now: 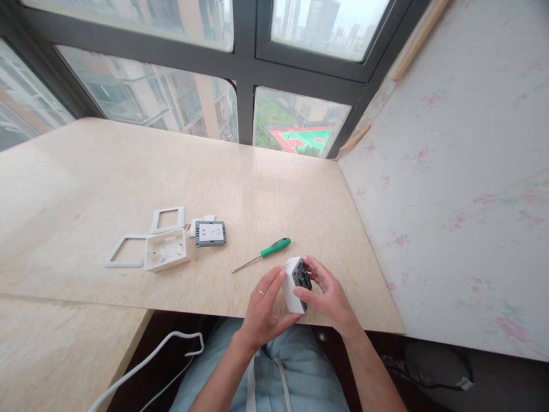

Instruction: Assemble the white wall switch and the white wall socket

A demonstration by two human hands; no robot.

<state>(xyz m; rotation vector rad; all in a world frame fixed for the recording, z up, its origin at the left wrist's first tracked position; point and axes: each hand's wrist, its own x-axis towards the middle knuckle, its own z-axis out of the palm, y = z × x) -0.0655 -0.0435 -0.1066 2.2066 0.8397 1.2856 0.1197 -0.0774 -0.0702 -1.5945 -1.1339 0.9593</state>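
Above the table's front edge, my left hand [268,303] is closed around a white mounting box [291,294], its fingers on the box's left and lower sides. My right hand [328,292] grips a dark grey and black socket insert [303,276] at the box's right side, thumb in front and fingers behind. Insert and box are together, both tilted on edge; how far the insert sits inside is unclear. Just beyond my left hand lies a green-handled screwdriver [275,248], tip pointing left.
Left on the stone-look table [240,189] lie a second white box [166,250], two white frames [168,219], small screws [187,227] and a socket insert [211,232] with white pieces behind it. Windows border the far side, a papered wall [450,189] the right. A white cable [154,352] hangs at lower left.
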